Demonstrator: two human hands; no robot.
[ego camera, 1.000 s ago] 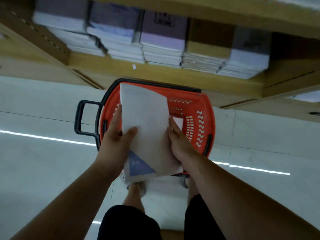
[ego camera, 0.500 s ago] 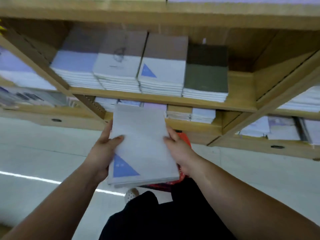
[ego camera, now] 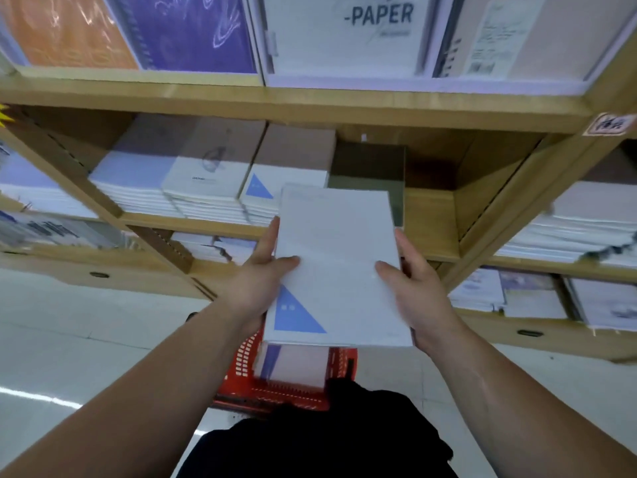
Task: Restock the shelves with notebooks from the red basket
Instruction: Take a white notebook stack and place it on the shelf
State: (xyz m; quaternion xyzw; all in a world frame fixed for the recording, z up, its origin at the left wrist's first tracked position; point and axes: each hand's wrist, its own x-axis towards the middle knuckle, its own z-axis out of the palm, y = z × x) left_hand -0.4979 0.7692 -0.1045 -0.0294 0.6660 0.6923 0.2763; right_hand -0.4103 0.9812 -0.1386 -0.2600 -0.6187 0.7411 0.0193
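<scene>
A stack of white notebooks (ego camera: 339, 257) with a blue triangle at the near left corner is held flat in front of the middle shelf. My left hand (ego camera: 256, 277) grips its left edge and my right hand (ego camera: 418, 288) grips its right edge. The stack's far end overlaps a dark green pile (ego camera: 368, 167) and sits just right of a matching blue-triangle pile (ego camera: 275, 188) on the shelf. The red basket (ego camera: 275, 384) stands on the floor below my hands, partly hidden, with another notebook (ego camera: 293, 363) lying inside.
The wooden shelf board (ego camera: 431, 222) has bare room right of the green pile. Other white notebook piles (ego camera: 165, 181) fill the left. The upper shelf (ego camera: 296, 101) carries large pads, one marked PAPER (ego camera: 344, 32). Lower shelves hold more stationery. My dark-clothed knee (ego camera: 320, 439) is beside the basket.
Both hands have lifted the notebook stack out of the basket and carried it up and forward to the middle shelf. My view has tilted up from the basket to the shelves.
</scene>
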